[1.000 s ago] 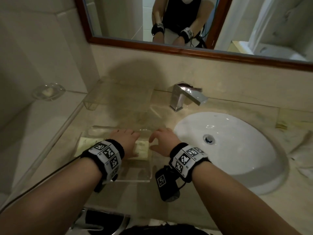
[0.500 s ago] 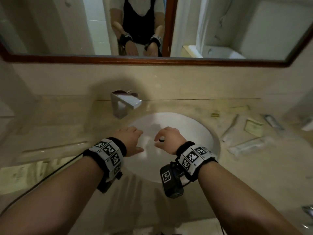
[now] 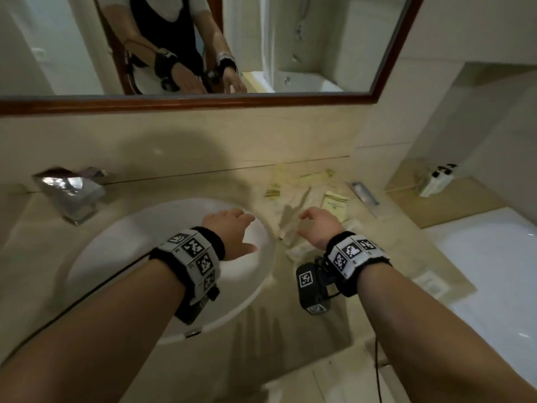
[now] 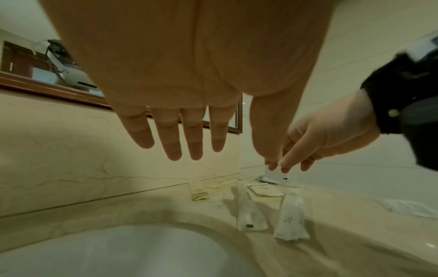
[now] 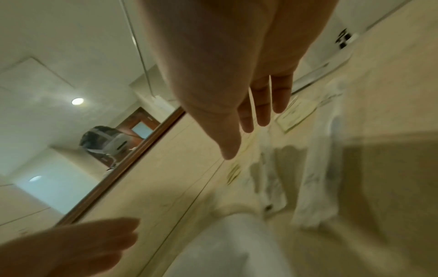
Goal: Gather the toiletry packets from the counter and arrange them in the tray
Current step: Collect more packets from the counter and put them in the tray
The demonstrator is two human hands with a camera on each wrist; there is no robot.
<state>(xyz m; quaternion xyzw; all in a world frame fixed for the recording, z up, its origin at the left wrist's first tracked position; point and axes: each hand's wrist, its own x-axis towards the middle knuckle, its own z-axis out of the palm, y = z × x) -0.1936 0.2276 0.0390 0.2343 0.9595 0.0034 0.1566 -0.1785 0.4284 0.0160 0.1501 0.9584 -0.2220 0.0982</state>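
A second ago both hands rested at the clear tray left of the white oval basin (image 3: 96, 257); now the tray is out of view and the empty left hand (image 3: 229, 232) and right hand (image 3: 318, 225), fingers loosely spread, hover near the scattered pale toiletry packets (image 4: 251, 211) on the beige marble counter (image 3: 377, 257), so another fetch looks begun. A chrome tap (image 3: 71, 196) stands well left; nothing blocks the packets, though two long white sachets (image 4: 290, 215) lie touching beside the basin rim.
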